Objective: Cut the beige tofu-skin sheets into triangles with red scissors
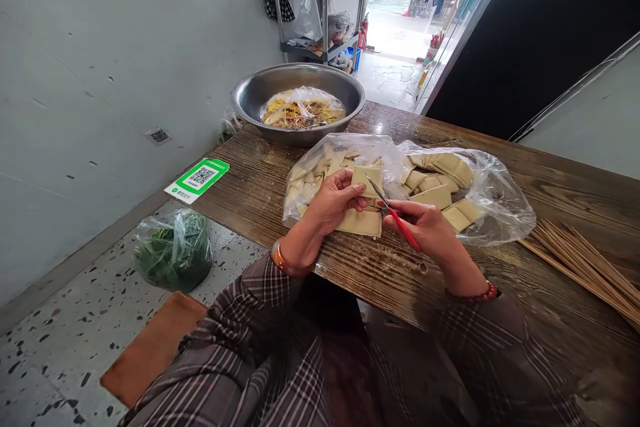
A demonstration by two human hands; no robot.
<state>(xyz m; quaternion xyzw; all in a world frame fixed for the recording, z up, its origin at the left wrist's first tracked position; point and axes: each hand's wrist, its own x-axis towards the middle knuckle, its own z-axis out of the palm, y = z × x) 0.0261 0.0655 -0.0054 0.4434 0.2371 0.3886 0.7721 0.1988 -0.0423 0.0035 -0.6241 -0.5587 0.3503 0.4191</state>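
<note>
My left hand (336, 201) pinches a flat, pale tan square of what looks like tofu skin (367, 180) by its left edge. In my right hand (425, 227) are red-handled scissors (403, 229), their thin metal blades lying against the front of the square. Whether the blades are parted is hard to make out. Below and behind my left hand, a clear plastic bag (295, 210) bears many cut pieces. To the right, another clear bag (510, 213) has larger folded tan sheets (450, 170) in it.
A large steel basin (245, 103) with bagged food stands at the table's far end. Bamboo skewers (590, 267) lie at the right. A green QR card (200, 179) is at the left edge. A bag of greens (173, 250) sits below; a shelf rack (325, 20) stands behind.
</note>
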